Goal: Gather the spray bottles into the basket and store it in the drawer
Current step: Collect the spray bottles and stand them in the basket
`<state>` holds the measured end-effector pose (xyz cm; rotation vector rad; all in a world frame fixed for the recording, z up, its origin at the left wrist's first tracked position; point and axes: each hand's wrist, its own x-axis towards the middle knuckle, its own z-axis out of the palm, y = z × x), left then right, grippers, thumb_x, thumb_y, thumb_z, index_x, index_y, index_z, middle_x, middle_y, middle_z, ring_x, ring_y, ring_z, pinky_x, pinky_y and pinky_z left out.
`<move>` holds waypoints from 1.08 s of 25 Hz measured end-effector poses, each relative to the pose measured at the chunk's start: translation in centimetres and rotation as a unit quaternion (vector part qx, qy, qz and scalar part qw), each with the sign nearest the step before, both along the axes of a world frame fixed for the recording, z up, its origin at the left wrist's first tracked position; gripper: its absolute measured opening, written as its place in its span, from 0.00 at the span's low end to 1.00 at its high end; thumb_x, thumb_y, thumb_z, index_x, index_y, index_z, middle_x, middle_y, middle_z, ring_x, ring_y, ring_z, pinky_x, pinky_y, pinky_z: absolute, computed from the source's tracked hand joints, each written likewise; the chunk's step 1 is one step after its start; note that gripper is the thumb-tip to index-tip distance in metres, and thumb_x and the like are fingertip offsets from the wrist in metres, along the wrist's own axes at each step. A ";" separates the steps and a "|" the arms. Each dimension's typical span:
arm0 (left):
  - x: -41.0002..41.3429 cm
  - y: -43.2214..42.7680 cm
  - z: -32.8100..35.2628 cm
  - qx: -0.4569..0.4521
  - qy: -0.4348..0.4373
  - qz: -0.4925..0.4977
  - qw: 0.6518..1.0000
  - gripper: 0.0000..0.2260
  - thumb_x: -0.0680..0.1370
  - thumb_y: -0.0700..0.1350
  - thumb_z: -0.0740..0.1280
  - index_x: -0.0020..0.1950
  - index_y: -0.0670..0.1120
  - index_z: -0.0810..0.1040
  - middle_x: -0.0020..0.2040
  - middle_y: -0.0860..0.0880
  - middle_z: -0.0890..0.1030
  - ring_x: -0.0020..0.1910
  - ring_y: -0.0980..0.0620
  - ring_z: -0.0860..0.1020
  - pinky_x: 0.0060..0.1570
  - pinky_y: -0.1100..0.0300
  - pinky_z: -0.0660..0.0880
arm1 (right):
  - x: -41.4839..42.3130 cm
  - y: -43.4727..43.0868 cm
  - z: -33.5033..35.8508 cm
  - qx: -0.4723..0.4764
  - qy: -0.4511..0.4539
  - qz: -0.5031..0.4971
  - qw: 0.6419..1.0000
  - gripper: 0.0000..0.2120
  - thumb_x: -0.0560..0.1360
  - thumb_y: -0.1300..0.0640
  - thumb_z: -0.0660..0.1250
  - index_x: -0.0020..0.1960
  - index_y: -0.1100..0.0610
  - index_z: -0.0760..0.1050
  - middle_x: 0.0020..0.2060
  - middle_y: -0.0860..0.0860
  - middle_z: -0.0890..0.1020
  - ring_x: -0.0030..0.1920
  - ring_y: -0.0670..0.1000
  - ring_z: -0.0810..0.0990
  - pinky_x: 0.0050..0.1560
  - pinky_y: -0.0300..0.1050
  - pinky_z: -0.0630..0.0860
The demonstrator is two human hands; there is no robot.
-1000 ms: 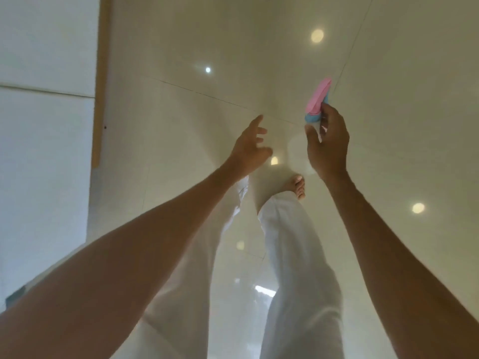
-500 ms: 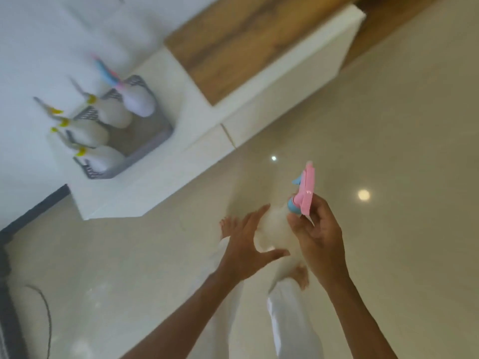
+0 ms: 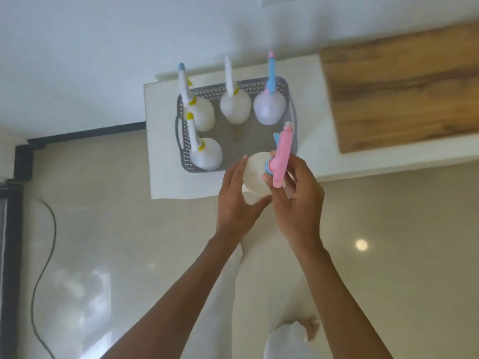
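Four spray bottles [image 3: 204,115] block the gray basket's [image 3: 234,154] left side and far edge. Its middle and near right corner are bare, with room to reach in.

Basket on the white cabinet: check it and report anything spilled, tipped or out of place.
Nothing spilled or tipped: four spray bottles stand upright in the basket. Only a small brownish speck lies on its floor. The pink-topped bottle is held, not set down.
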<state>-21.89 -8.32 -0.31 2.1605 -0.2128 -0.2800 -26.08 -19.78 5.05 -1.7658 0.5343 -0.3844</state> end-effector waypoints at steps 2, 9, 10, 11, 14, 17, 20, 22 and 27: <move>3.4 0.3 -1.1 -0.014 0.039 0.046 0.998 0.39 0.66 0.54 0.78 0.74 0.46 0.67 0.68 0.51 0.76 0.65 0.54 0.77 0.63 0.53 0.78 | 4.3 0.6 -1.3 -0.040 0.020 0.015 0.999 0.16 0.77 0.66 0.72 0.62 0.53 0.78 0.53 0.35 0.81 0.57 0.41 0.82 0.60 0.46 0.81; 8.2 -1.2 -5.1 0.032 0.079 0.108 0.990 0.36 0.72 0.40 0.76 0.77 0.38 0.64 0.70 0.40 0.75 0.68 0.43 0.75 0.60 0.45 0.78 | 11.5 0.7 -6.8 -0.078 0.070 0.079 0.991 0.13 0.78 0.66 0.69 0.62 0.62 0.78 0.54 0.51 0.84 0.56 0.56 0.83 0.59 0.58 0.81; 8.7 -1.5 -5.4 0.038 0.088 0.117 0.989 0.35 0.73 0.41 0.75 0.77 0.39 0.64 0.69 0.40 0.76 0.67 0.42 0.76 0.60 0.46 0.78 | 11.9 0.6 -7.4 -0.087 0.079 0.087 0.989 0.13 0.78 0.67 0.68 0.62 0.63 0.77 0.54 0.53 0.84 0.56 0.57 0.83 0.59 0.59 0.81; 9.1 -1.9 -5.8 0.046 0.093 0.126 0.987 0.35 0.74 0.42 0.75 0.77 0.39 0.64 0.68 0.40 0.76 0.65 0.41 0.77 0.59 0.46 0.78 | 12.3 0.5 -7.9 -0.096 0.085 0.092 0.987 0.14 0.77 0.68 0.68 0.62 0.63 0.77 0.54 0.54 0.84 0.56 0.57 0.83 0.58 0.59 0.81; 9.6 -2.8 -6.4 0.066 0.109 0.128 0.983 0.34 0.75 0.41 0.72 0.77 0.38 0.63 0.67 0.38 0.76 0.63 0.39 0.78 0.57 0.48 0.77 | 13.0 0.0 -8.9 -0.093 0.085 0.100 0.987 0.13 0.78 0.68 0.68 0.62 0.63 0.77 0.53 0.55 0.84 0.55 0.56 0.83 0.58 0.57 0.82; 9.7 -2.9 -7.2 0.093 0.129 0.121 0.980 0.34 0.75 0.41 0.72 0.78 0.38 0.62 0.70 0.38 0.74 0.69 0.39 0.74 0.62 0.46 0.74 | 13.3 -0.3 -10.1 -0.084 0.104 0.117 0.984 0.12 0.78 0.67 0.71 0.61 0.64 0.78 0.53 0.56 0.84 0.55 0.57 0.83 0.58 0.58 0.82; 9.6 -2.9 -7.5 0.124 0.144 0.126 0.974 0.33 0.76 0.39 0.71 0.77 0.37 0.62 0.72 0.38 0.72 0.72 0.40 0.71 0.66 0.46 0.72 | 13.3 -0.3 -10.9 -0.070 0.115 0.129 0.982 0.11 0.78 0.65 0.72 0.59 0.66 0.78 0.52 0.57 0.84 0.55 0.57 0.84 0.58 0.58 0.83; 9.8 -2.9 -7.7 0.135 0.151 0.120 0.972 0.30 0.76 0.40 0.71 0.76 0.37 0.65 0.71 0.37 0.74 0.70 0.38 0.73 0.65 0.44 0.73 | 13.4 -0.2 -11.0 -0.076 0.107 0.140 0.981 0.11 0.78 0.65 0.72 0.59 0.65 0.78 0.52 0.57 0.84 0.54 0.56 0.83 0.58 0.56 0.83; 10.4 -2.9 -7.6 0.149 0.156 0.102 0.971 0.26 0.77 0.41 0.70 0.73 0.36 0.68 0.69 0.38 0.75 0.67 0.37 0.75 0.62 0.43 0.74 | 13.7 -0.2 -11.3 -0.097 0.103 0.146 0.979 0.12 0.77 0.67 0.72 0.60 0.64 0.78 0.51 0.56 0.84 0.53 0.55 0.83 0.58 0.52 0.82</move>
